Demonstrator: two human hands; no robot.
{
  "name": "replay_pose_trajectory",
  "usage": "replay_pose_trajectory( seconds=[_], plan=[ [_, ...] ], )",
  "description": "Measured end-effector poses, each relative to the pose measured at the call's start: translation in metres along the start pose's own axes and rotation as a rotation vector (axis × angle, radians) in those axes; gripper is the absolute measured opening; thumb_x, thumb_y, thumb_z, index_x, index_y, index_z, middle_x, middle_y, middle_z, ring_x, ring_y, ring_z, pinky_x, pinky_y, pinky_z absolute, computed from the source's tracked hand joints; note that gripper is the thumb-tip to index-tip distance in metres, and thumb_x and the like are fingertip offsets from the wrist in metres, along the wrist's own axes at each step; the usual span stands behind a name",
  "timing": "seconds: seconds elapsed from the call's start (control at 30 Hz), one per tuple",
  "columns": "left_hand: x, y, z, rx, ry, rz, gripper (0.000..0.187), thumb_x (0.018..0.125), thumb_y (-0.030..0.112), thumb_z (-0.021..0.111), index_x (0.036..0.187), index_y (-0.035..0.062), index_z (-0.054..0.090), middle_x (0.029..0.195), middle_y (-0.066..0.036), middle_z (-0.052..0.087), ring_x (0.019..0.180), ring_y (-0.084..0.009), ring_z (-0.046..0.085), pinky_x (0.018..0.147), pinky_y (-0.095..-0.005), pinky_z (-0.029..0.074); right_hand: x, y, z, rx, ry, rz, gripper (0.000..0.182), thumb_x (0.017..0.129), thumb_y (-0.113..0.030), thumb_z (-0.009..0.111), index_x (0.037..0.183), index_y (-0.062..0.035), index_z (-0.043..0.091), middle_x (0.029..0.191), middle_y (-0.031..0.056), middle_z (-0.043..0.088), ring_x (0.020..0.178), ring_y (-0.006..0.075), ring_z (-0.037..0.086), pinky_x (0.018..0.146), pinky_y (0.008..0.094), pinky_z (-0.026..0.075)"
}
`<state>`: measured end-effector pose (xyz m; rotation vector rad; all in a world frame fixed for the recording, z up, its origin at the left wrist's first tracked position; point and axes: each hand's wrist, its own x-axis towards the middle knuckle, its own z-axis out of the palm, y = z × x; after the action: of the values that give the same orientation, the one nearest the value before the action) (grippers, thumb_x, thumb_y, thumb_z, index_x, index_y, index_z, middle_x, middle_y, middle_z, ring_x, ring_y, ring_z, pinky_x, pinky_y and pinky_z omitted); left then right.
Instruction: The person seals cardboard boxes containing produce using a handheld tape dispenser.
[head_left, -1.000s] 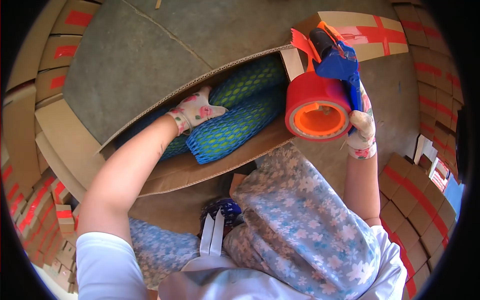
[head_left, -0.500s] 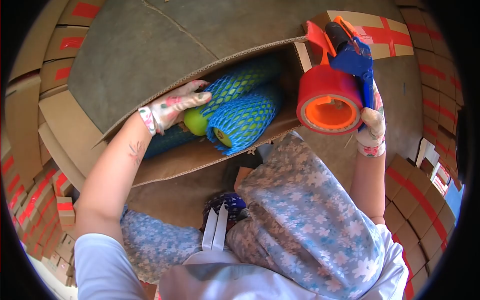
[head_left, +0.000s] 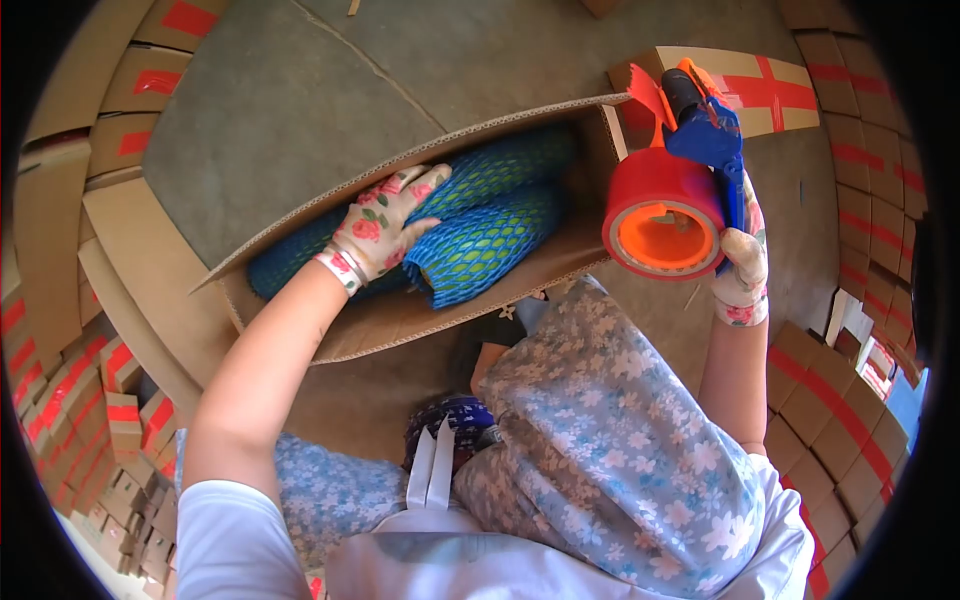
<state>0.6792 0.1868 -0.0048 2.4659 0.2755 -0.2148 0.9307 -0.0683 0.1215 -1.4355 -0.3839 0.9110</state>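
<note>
My left hand point(head_left: 378, 225), in a white floral glove, reaches inside an open cardboard box point(head_left: 440, 330). Its fingers are spread and lie against long green fruits in blue mesh sleeves; the nearest netted fruit point(head_left: 490, 245) touches the thumb side. Behind it another netted fruit point(head_left: 515, 155) leans along the far wall, and more blue mesh point(head_left: 290, 262) shows under my wrist. My right hand point(head_left: 742, 262), gloved alike, is closed around the handle of a blue and orange tape dispenser point(head_left: 708, 135). A wide red tape roll point(head_left: 662, 190) sits on it, held up over the box's right end.
Taped cardboard boxes are stacked at the left point(head_left: 150, 85) and at the right point(head_left: 835, 400). One box with red tape point(head_left: 765, 90) lies on the concrete floor point(head_left: 290, 110) beyond the dispenser. A cardboard flap point(head_left: 140, 270) stands left of the open box. My floral-clad knee point(head_left: 610, 380) is close below.
My left hand has moved right and deeper over the fruits, covering the bare green end seen before. The right hand keeps the tape dispenser in nearly the same place.
</note>
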Motion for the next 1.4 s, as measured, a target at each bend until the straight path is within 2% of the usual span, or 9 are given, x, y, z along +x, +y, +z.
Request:
replay_pose_trajectory(
  seconds=[0.07,0.27,0.6,0.77,1.0,1.17,1.2,1.3,1.4],
  plan=[
    [-0.005,0.003,-0.017,-0.503,-0.054,-0.239,0.048,0.097,0.032,0.053,0.140,0.0139,0.042,0.134,-0.018,0.051,0.119,-0.0350,0.052,0.101,-0.0405,0.042,0.000,0.000,-0.001,-0.019,-0.004,-0.010,0.106,0.064,-0.040,0.079,0.144,0.0067,0.029,0.137,0.0171,0.047,0.124,0.0266,0.051,0.106,0.0380,0.041],
    [-0.034,0.016,-0.014,-0.257,-0.043,-0.628,0.068,0.095,0.056,0.041,0.142,0.0078,0.038,0.137,-0.025,0.047,0.127,-0.0401,0.046,0.106,-0.0428,0.038,-0.009,-0.001,-0.004,-0.048,0.015,-0.006,0.107,0.063,-0.042,0.080,0.144,0.0065,0.029,0.138,0.0169,0.047,0.125,0.0263,0.050,0.106,0.0385,0.040],
    [-0.021,0.030,-0.014,-0.018,0.014,-0.386,0.059,0.093,0.029,0.057,0.145,0.0135,0.034,0.134,-0.022,0.050,0.121,-0.0374,0.051,0.100,-0.0421,0.043,-0.002,-0.007,0.004,-0.117,-0.003,-0.023,0.105,0.064,-0.041,0.077,0.144,0.0059,0.029,0.138,0.0160,0.046,0.127,0.0259,0.048,0.108,0.0378,0.038],
    [-0.025,0.037,-0.034,0.036,-0.185,-0.582,0.065,0.088,0.055,0.058,0.122,0.0011,0.047,0.095,-0.016,0.066,0.089,-0.0323,0.066,0.078,-0.0424,0.051,-0.009,-0.001,-0.003,-0.128,0.015,-0.032,0.105,0.064,-0.041,0.077,0.144,0.0054,0.030,0.139,0.0158,0.046,0.128,0.0258,0.047,0.108,0.0382,0.037],
    [-0.028,0.021,-0.004,0.149,-0.013,-0.471,0.085,0.077,0.061,0.068,0.128,-0.0008,0.040,0.116,-0.021,0.058,0.104,-0.0353,0.061,0.090,-0.0396,0.048,-0.005,-0.007,-0.002,-0.152,0.023,-0.057,0.107,0.062,-0.042,0.079,0.144,0.0054,0.031,0.139,0.0158,0.046,0.130,0.0252,0.046,0.110,0.0377,0.034],
    [-0.027,0.043,-0.041,0.205,-0.228,-0.523,0.074,0.077,0.051,0.071,0.126,0.0024,0.045,0.122,-0.019,0.057,0.109,-0.0355,0.059,0.090,-0.0397,0.049,0.000,-0.017,-0.018,-0.273,-0.028,-0.155,0.102,0.063,-0.037,0.077,0.144,0.0062,0.032,0.139,0.0128,0.046,0.130,0.0227,0.044,0.109,0.0353,0.033],
    [-0.048,0.036,-0.044,0.228,0.012,-0.355,0.059,0.079,0.045,0.071,0.118,0.0030,0.054,0.118,-0.018,0.060,0.105,-0.0348,0.060,0.089,-0.0403,0.049,0.002,-0.022,-0.019,-0.276,-0.011,-0.193,0.092,0.066,-0.023,0.071,0.145,0.0033,0.032,0.139,0.0124,0.045,0.130,0.0225,0.044,0.109,0.0352,0.033],
    [-0.120,0.015,-0.078,0.219,0.399,-0.542,0.030,0.089,0.032,0.064,0.090,0.0023,0.060,0.079,-0.016,0.063,0.076,-0.0346,0.062,0.069,-0.0436,0.049,0.007,-0.035,-0.045,-0.798,-0.024,-0.264,0.081,0.065,0.000,0.058,0.143,-0.0009,0.039,0.139,0.0103,0.049,0.126,0.0191,0.046,0.105,0.0335,0.037],
    [-0.185,-0.024,-0.089,0.075,0.054,-1.033,0.033,0.087,0.031,0.066,0.103,0.0024,0.059,0.090,-0.015,0.060,0.090,-0.0316,0.063,0.082,-0.0384,0.050,0.022,-0.034,0.000,-1.250,-0.415,-0.335,0.075,0.064,-0.003,0.065,0.137,-0.0085,0.049,0.114,0.0133,0.061,0.105,0.0289,0.058,0.094,0.0377,0.045]
  ],
)
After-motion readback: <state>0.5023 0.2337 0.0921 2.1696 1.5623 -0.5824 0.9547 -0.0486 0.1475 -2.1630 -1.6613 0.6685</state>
